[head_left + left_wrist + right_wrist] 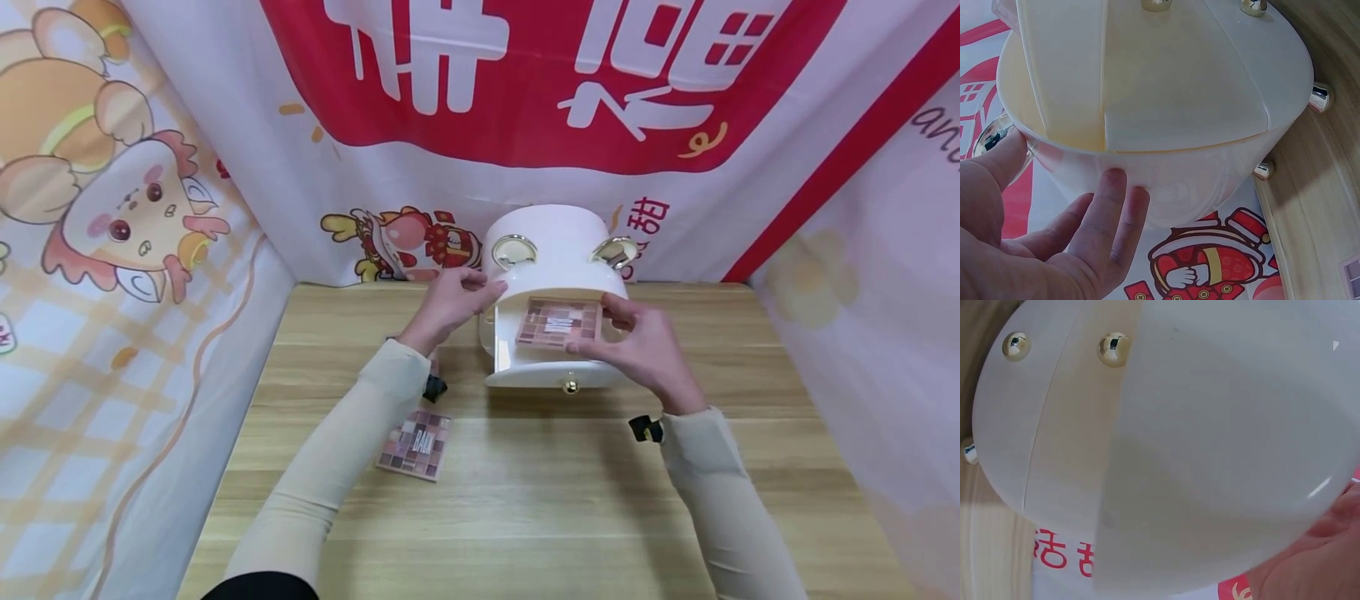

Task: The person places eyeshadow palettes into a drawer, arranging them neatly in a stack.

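A white drawer cabinet with gold ring handles stands at the back of the table, its top drawer pulled out. My right hand pinches an eyeshadow palette by its right side, over the open drawer. In the right wrist view the drawer front hides the palette and most of that hand. My left hand is at the cabinet's left side, thumb by the upper rim and fingers loosely bent along the wall.
Another eyeshadow palette lies flat on the wooden table, left of the middle. A further palette is mostly hidden behind the left forearm. Printed cloth hangs behind the cabinet and at both sides.
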`<action>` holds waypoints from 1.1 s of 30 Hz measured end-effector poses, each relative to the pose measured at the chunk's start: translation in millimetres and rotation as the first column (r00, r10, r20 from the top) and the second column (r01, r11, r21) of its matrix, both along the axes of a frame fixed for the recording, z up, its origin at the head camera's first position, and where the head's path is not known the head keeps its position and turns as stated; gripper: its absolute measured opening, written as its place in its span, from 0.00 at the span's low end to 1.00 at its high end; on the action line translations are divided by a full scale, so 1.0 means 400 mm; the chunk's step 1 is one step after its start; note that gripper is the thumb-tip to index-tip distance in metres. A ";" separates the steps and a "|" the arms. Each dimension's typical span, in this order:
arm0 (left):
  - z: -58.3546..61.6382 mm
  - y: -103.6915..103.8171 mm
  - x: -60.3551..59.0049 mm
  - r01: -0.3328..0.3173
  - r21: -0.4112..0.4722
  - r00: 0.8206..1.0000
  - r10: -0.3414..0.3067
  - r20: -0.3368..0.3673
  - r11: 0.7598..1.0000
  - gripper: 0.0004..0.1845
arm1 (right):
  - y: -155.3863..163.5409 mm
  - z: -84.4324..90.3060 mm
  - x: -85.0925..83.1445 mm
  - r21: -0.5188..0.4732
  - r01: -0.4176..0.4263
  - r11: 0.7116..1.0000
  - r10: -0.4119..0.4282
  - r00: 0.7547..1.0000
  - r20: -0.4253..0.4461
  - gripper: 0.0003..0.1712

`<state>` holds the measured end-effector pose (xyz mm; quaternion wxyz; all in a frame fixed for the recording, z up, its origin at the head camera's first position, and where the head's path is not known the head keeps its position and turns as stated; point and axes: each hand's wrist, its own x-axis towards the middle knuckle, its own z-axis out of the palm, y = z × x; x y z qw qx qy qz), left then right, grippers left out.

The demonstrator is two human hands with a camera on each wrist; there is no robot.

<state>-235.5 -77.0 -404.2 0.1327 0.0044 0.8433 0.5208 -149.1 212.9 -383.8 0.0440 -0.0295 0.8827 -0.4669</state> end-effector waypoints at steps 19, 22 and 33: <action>0.005 0.002 0.004 -0.007 -0.007 1.000 0.007 -0.002 1.000 0.35 | 0.024 0.017 0.013 -0.184 0.138 0.973 -0.155 0.985 -0.078 0.35; 0.005 0.001 0.004 -0.007 -0.007 1.000 0.007 -0.004 1.000 0.35 | 0.034 0.015 0.006 -0.243 0.149 0.959 -0.182 0.976 -0.117 0.30; 0.002 0.001 0.004 -0.009 0.017 1.000 0.009 0.004 1.000 0.35 | 0.074 0.009 -0.030 -0.325 0.258 0.910 -0.285 0.958 -0.038 0.26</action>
